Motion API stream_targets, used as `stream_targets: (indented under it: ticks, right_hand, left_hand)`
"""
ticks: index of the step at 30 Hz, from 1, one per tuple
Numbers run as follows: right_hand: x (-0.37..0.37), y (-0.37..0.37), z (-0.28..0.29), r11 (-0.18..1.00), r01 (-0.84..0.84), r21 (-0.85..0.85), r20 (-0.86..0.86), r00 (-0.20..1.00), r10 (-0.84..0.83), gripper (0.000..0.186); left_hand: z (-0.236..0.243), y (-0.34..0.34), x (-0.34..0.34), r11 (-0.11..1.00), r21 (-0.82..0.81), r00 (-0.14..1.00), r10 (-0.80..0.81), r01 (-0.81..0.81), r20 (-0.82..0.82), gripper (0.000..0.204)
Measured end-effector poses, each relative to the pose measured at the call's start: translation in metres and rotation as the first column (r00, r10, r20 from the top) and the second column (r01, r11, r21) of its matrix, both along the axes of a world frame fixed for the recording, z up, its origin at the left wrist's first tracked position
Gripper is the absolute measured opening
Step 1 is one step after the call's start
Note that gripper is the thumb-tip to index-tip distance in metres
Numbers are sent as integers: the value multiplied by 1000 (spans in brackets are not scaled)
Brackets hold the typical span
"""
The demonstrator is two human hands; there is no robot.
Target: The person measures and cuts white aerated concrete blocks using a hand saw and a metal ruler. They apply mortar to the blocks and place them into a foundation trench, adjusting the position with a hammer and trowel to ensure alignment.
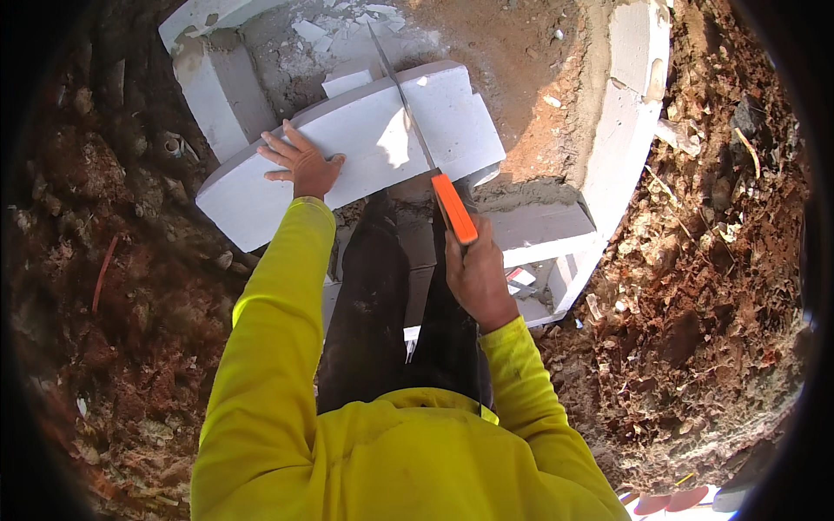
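A long white block (pixel 365 143), shaped like lightweight concrete, lies slanted in front of me, its far edge curved. My left hand (pixel 304 162) presses flat on its left half, fingers spread. My right hand (pixel 479 269) is wrapped round the orange handle of a handsaw (pixel 455 208). The saw's blade runs away from me across the right part of the block, its tip past the far edge. Whether the teeth sit in a cut cannot be made out. A smaller white piece (pixel 347 80) shows just behind the block.
A curved wall of white blocks (pixel 621 148) rings the spot, with mortar along its inner side. White chips (pixel 313 33) lie on grey and brown ground inside it. Below the block, a white ledge (pixel 543 230) crosses near my legs. Rough reddish soil (pixel 686 321) with debris lies outside.
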State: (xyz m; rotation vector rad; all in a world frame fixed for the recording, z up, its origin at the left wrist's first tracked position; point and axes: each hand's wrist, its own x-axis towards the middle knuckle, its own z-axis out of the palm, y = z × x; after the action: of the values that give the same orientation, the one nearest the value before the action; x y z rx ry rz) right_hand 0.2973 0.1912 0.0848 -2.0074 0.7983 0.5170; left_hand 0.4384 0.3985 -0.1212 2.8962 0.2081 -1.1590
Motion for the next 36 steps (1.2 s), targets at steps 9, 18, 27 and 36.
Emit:
stream_targets:
  ticks: [9, 18, 27, 36]
  right_hand:
    - [23, -2, -39, 999, 33, -21, -18, 999, -33, 29]
    - [-37, -5, 16, 996, 81, 32, 37, 996, -82, 28]
    - [-87, -6, 85, 986, 132, 106, -59, 990, -126, 28]
    - [-65, -11, 24, 995, 54, 89, -21, 998, -53, 29]
  left_hand:
    - [2, -8, 2, 1000, -23, 1000, -5, 5, -13, 133]
    - [1, -13, -1, 1000, 2, 1000, -12, 12, 0, 133]
    - [0, -1, -4, 1000, 21, 999, -21, 20, 33, 133]
    - [-2, -7, 2, 995, 95, 1000, 26, -27, 6, 135]
